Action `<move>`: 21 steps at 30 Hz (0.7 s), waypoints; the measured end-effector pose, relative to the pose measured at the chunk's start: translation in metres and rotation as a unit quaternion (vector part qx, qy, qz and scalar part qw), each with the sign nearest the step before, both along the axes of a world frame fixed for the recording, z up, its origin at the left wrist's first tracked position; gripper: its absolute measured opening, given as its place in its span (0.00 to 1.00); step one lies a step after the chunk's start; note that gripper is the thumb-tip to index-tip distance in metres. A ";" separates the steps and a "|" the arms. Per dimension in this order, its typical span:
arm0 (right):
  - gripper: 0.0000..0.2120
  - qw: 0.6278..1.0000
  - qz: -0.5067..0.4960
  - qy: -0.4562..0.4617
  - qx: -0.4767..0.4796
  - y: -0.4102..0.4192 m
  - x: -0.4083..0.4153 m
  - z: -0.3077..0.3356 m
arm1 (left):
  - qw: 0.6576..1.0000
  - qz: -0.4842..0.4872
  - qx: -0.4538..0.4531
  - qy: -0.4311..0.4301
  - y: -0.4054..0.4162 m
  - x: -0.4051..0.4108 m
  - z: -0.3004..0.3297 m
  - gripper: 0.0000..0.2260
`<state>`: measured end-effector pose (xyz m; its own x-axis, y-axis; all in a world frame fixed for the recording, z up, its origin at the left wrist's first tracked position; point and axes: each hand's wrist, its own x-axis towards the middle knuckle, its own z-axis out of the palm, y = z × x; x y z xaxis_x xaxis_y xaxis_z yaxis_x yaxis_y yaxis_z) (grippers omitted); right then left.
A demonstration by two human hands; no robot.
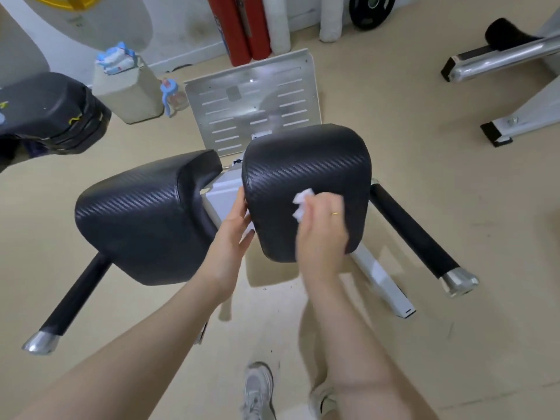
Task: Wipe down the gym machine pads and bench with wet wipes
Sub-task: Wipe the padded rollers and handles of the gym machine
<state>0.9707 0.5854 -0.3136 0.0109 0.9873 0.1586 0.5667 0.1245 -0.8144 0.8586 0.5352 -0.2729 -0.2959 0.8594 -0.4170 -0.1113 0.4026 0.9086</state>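
Note:
Two black textured pads sit side by side on a white machine frame. My right hand [322, 230] presses a crumpled white wet wipe [301, 204] onto the top of the right pad [309, 165]. My left hand [233, 234] grips that pad's left edge, fingers wrapped around its side. The left pad [142, 213] lies untouched to the left. A pack of wet wipes [116, 60] rests on a pale container at the back left.
A metal footplate [254, 101] stands behind the pads. Black handle bars [415, 234] with chrome caps stick out on both sides. A blue bottle [171, 97], red cylinders, a weight plate and another machine's frame [500, 59] ring the beige floor. My shoes show below.

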 end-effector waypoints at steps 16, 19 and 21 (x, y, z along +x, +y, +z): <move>0.09 0.991 -0.047 -0.064 0.105 -0.018 -0.013 -0.035 | 0.987 -0.102 0.108 -0.062 -0.019 -0.022 -0.045 0.29; 0.12 0.988 0.037 -0.099 0.115 -0.037 -0.023 -0.054 | 0.985 -0.119 0.105 -0.072 -0.024 -0.025 -0.057 0.28; 0.12 0.982 0.131 -0.098 0.097 -0.051 -0.028 -0.056 | 0.986 -0.117 0.096 -0.068 -0.029 -0.027 -0.063 0.28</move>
<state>0.9432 0.5344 -0.3691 -0.2888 0.9035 0.3167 0.6388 0.4282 -0.6392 0.8314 0.5063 -0.3363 -0.0319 0.9644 -0.2626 -0.1618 0.2543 0.9535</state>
